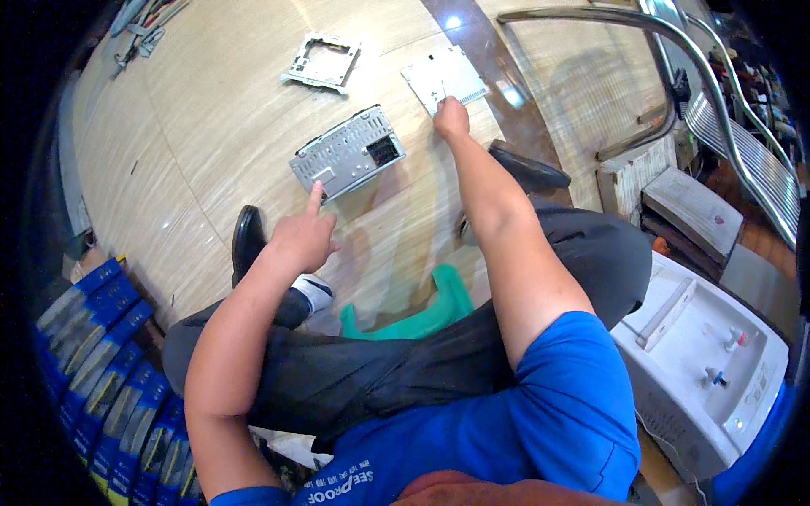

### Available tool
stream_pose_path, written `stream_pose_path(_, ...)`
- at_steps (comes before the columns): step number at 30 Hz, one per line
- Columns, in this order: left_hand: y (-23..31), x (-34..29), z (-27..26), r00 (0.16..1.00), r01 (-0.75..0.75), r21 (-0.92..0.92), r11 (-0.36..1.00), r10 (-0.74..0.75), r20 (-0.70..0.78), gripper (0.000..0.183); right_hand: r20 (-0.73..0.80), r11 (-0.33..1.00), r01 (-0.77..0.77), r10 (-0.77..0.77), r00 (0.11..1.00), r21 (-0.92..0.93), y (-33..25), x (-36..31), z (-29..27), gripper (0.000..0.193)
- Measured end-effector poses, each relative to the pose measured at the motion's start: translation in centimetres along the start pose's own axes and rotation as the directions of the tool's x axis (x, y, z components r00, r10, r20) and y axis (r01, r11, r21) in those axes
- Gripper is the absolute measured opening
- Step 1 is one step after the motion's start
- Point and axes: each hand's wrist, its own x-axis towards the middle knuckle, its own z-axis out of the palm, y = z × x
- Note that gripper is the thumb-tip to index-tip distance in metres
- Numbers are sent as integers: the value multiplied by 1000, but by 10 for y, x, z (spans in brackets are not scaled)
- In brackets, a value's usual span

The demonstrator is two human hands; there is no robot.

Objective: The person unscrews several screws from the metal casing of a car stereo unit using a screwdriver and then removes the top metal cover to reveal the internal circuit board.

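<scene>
A silver metal device case [346,156] with rows of slots and a black square patch lies on the tiled floor in front of me. My left hand [305,236] reaches its near edge, index finger stretched onto the case and nothing held. Farther right, my right hand [452,118] is closed at the near edge of a flat, pale metal plate [447,76]. A thin line, perhaps a slim shaft, shows above its fingers; what they hold is too small to make out. An open square metal frame [323,63] lies beyond the case.
A green plastic stool [418,319] is between my legs. On the right stand a chrome-framed chair [700,51] and a white water dispenser [688,337]. Blue-and-grey packages [110,363] are stacked at the left. Several tools [139,38] lie far left.
</scene>
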Motion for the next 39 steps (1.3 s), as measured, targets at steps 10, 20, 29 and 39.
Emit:
stream_pose_path(10, -4, 15, -5, 993, -43, -21, 999, 40, -110, 44, -75, 895, 234, -222, 972, 380, -122, -42, -125, 26)
stream_pose_path(20, 21, -79, -112, 716, -620, -739, 261, -197, -670, 41, -32, 596, 694, -749, 662, 403, -247, -181, -289, 18)
stream_pose_path(29, 24, -107, -125, 644, -759, -651, -10, -166, -747, 36, -130, 489, 716, -774, 619, 499, -266, -227, -284, 13)
stream_pose_path(39, 11, -90, -137, 681, -729, -682, -55, -160, -715, 32, -175, 466, 789, -806, 565, 402, -266, -203, -283, 15)
